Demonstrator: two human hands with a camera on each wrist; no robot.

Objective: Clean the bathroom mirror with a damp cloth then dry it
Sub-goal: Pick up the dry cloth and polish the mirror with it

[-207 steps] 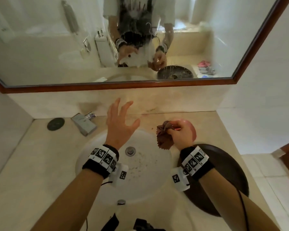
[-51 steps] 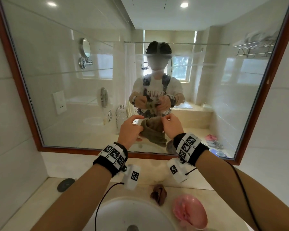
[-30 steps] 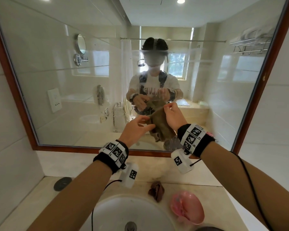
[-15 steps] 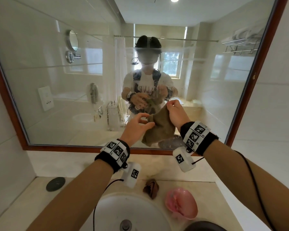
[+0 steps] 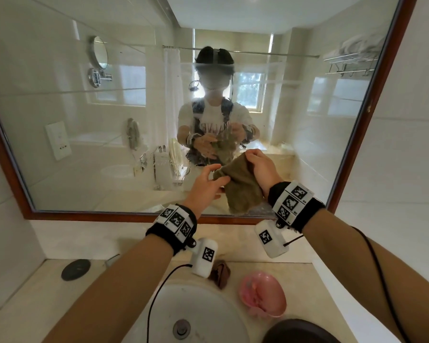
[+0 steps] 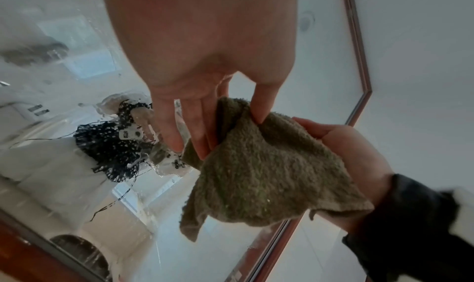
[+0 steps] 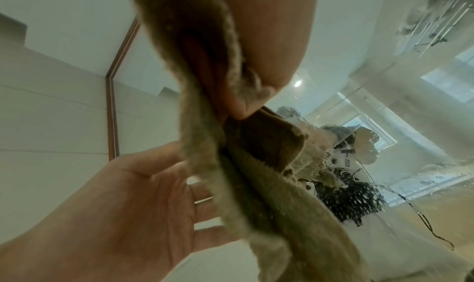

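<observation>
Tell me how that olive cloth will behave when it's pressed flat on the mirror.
Probably floppy: the olive cloth sags in folds below the right hand and left hand pinching it. Its looped terry pile suggests it grips rather than slides. It looks light, hanging from fingertips alone.

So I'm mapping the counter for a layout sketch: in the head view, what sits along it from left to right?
Black round disc → brown crumpled cloth → pink soap dish.
</observation>
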